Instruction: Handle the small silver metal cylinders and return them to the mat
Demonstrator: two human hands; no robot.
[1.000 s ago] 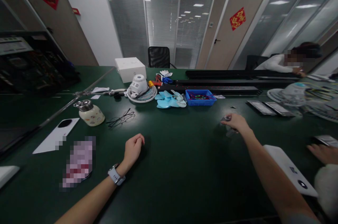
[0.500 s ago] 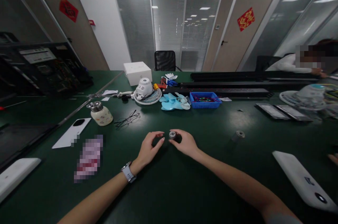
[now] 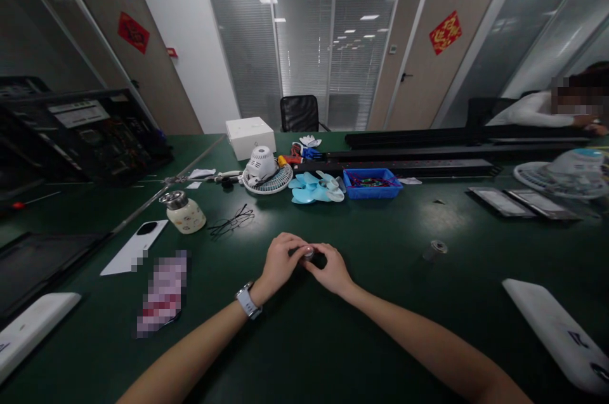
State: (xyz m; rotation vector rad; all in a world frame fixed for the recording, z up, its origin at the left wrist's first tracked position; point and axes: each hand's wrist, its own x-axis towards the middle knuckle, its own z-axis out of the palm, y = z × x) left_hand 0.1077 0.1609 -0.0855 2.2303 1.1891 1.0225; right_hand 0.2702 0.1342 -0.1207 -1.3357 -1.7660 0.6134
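Observation:
Low over the table, a small grey metal cylinder point(image 3: 309, 254) sits between my two hands, mostly covered by fingers. My right hand point(image 3: 332, 269) grips its side with thumb and fingertips, the fingers curved round it. My left hand point(image 3: 281, 262), with a watch point(image 3: 248, 300) on the wrist, is closed on the cylinder's top and left side. Another metal cylinder point(image 3: 436, 250), of similar look, stands upright on the table to the right, apart from both hands.
Behind the hands lie blue fan blades point(image 3: 311, 188), a blue tray point(image 3: 373, 184) with wires and a white fan body point(image 3: 262, 166). Glasses point(image 3: 233, 221), a cream bottle point(image 3: 186, 214) and a phone point(image 3: 134, 248) are left. At far right sits another person point(image 3: 528, 110).
My left hand has moved right and closed on the metal cylinder; before, its fingers were apart beside it. My right hand still holds the cylinder. The view has shifted slightly.

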